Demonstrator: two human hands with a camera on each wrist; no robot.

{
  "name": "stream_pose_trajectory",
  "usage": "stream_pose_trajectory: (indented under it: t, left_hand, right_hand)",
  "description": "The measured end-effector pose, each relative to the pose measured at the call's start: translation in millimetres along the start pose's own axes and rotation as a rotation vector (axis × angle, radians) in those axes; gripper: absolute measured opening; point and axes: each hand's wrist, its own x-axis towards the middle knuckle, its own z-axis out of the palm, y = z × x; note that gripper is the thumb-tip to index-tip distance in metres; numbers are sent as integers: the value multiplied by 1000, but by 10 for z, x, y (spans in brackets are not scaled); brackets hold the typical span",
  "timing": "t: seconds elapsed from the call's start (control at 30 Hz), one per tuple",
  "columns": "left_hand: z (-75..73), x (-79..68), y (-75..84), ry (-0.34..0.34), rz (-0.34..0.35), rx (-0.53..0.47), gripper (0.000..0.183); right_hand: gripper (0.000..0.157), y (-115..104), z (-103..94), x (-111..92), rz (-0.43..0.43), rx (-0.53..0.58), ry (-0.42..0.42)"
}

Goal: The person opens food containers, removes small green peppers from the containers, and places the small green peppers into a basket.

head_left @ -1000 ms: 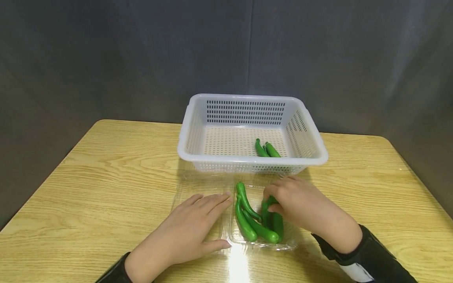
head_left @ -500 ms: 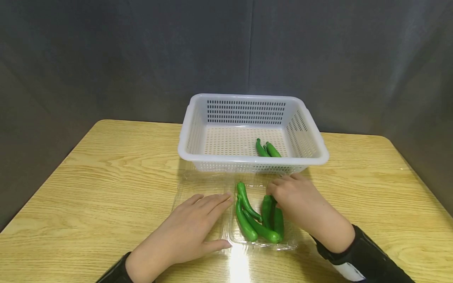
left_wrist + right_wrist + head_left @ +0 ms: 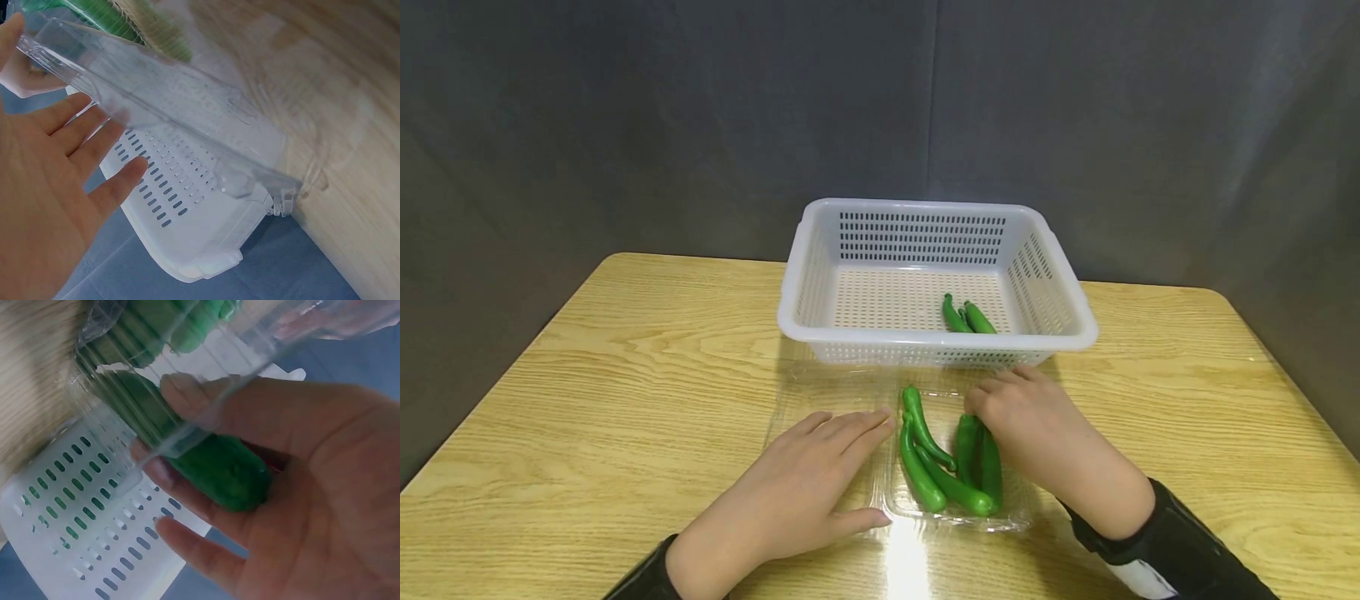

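Observation:
A clear plastic clamshell container (image 3: 955, 521) lies opened out on the table, several long green vegetables (image 3: 917, 467) in its right half. They are glossy and slightly curved, like peppers or small cucumbers. My right hand (image 3: 1026, 421) bends over the container's far right part. Its thumb and fingers hold the blunt end of a thick dark green vegetable (image 3: 219, 472) in the right wrist view, the container's clear wall (image 3: 187, 434) partly in front. Flat and spread, my left hand (image 3: 801, 487) rests on the container's left half, fingertips near the middle fold and nothing gripped.
Behind the container stands a white perforated basket (image 3: 936, 337). Inside it, more green vegetables (image 3: 977, 318) lie near the front right, partly hidden by the rim. The wooden table (image 3: 625, 400) extends to both sides, with a dark curtain (image 3: 700, 125) behind it.
My right hand has shifted slightly to the right and uncovered more of the dark vegetables beneath it; over the last half second it barely moves. The left hand keeps its place.

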Motion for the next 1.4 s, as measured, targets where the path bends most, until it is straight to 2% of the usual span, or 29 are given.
stream_pose_trajectory:
  t: [0.37, 0.67, 0.83, 1.23, 1.4]
  left_hand:
    - [-1, 1, -5, 4, 13, 13, 83]
    - [-2, 1, -4, 25, 25, 19, 83]
    - [-2, -3, -1, 19, 16, 10, 83]
    - [0, -4, -4, 9, 5, 0, 83]
    - [1, -2, -3, 14, 12, 5, 83]
  right_hand:
    - [23, 12, -104, -3, -33, 7, 84]
    - [24, -11, -237, -33, -7, -4, 120]
    - [24, -9, -286, -43, -26, -1, 157]
    - [14, 55, -370, -21, -111, 66, 325]
    - [17, 80, -388, -16, -104, 103, 394]
